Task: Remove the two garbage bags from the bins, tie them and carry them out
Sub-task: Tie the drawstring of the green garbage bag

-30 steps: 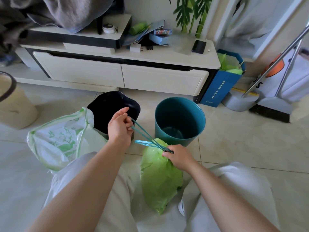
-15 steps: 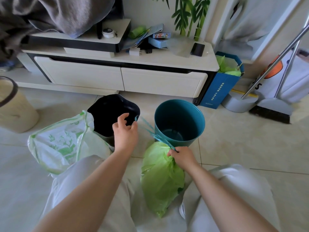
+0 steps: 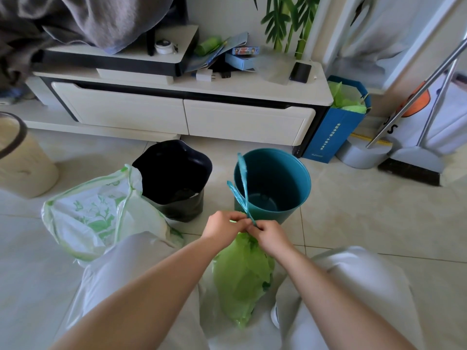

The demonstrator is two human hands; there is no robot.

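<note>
Your left hand (image 3: 225,227) and right hand (image 3: 271,237) meet at the gathered neck of the green garbage bag (image 3: 242,279). The fingers of both are curled and pinch its teal drawstring (image 3: 243,183), whose loops stand up in front of the teal bin (image 3: 290,173). The bag lies on the floor between your knees. To the left, the white printed bag (image 3: 96,213) sits open beside the black bin (image 3: 174,170).

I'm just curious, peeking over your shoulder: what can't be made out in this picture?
Head view only.
Whether the drawstring is knotted: the left hand and right hand pinch it and cover the neck of the green bag.
What lies in the black bag: too dark.
The beige bin: cut off by the left edge.
Lettering on the blue bag: too small.
</note>
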